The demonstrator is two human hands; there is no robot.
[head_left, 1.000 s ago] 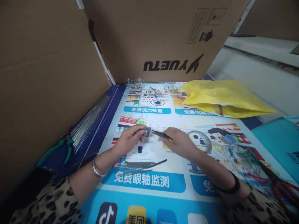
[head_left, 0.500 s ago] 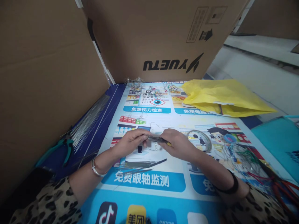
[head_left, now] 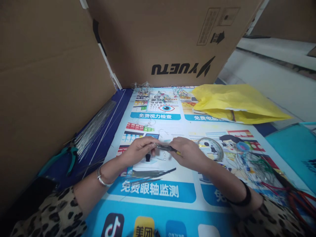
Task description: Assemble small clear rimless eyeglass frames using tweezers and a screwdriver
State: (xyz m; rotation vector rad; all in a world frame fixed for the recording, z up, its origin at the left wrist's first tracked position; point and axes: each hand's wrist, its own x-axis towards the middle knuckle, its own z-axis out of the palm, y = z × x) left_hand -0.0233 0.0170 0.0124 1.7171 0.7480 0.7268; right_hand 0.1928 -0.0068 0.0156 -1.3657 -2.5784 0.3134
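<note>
My right hand (head_left: 186, 152) is wrapped round a pair of pliers (head_left: 164, 147) with dark metal jaws and a yellow-and-black handle. The jaws point left and reach the fingertips of my left hand (head_left: 142, 148). Those fingers are pinched on what looks like a thin beaded wire; its held end is hidden. Just below the pliers shows a short row of small clear beads (head_left: 165, 156). A thin wire loop (head_left: 163, 132) shows just beyond the jaws. Nearer me, a bundle of cut dark wires (head_left: 150, 175) lies on the printed sheet.
Teal-handled pliers (head_left: 71, 158) and long straight wires (head_left: 95, 128) lie at left. A tape roll (head_left: 221, 149), tangled coloured wires (head_left: 259, 168) and red-handled tool (head_left: 300, 200) are right. Behind are a yellow bag (head_left: 242, 98), wire pieces (head_left: 164, 96) and cardboard walls (head_left: 158, 39).
The pliers have turned slightly in my right hand, and their jaws look a little different at my left fingertips. Both hands stay in nearly the same place.
</note>
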